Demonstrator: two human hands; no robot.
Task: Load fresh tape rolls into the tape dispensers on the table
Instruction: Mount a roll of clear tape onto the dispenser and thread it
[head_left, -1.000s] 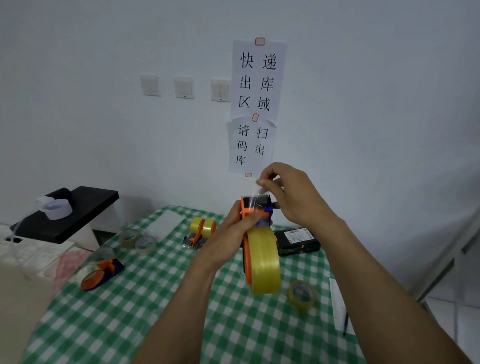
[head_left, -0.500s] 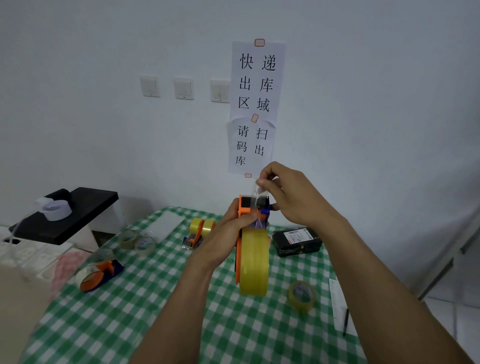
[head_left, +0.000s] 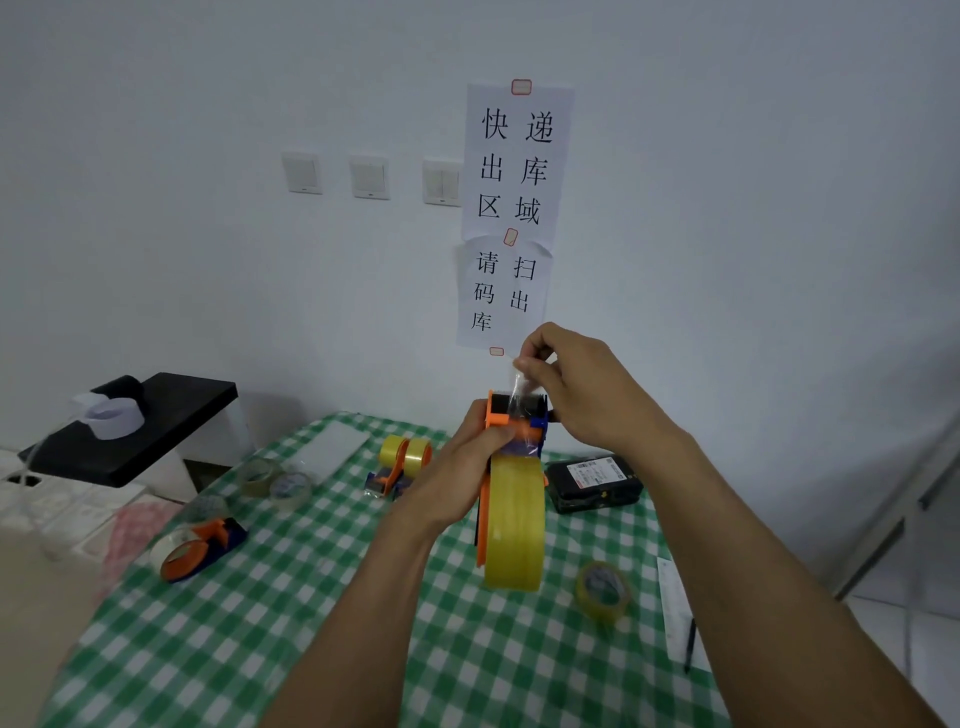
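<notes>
We look down on the table (head_left: 249, 639) under its green check cloth. Raised above it, between both forearms, is the work in hand: a fat yellow tape roll (head_left: 514, 530) already seated in the orange dispenser (head_left: 496, 418). The roll hangs lowest and the black cutter head is uppermost, so the tool's long axis runs near upright. The left hand (head_left: 457, 475) comes in from the left, its fingers wrapped round the dispenser's neck just above the roll to hold it steady. The right hand (head_left: 587, 395) sits higher and to the right, thumb and forefinger pinched on the clear tape end (head_left: 522, 387), which rises from the head straight up to those fingertips (head_left: 537, 358). That is the relation we think matters: the strip lies directly above the cutter, in line with the frame. We judge that the coming move is a pull along that line, to lay the strip across the head.
</notes>
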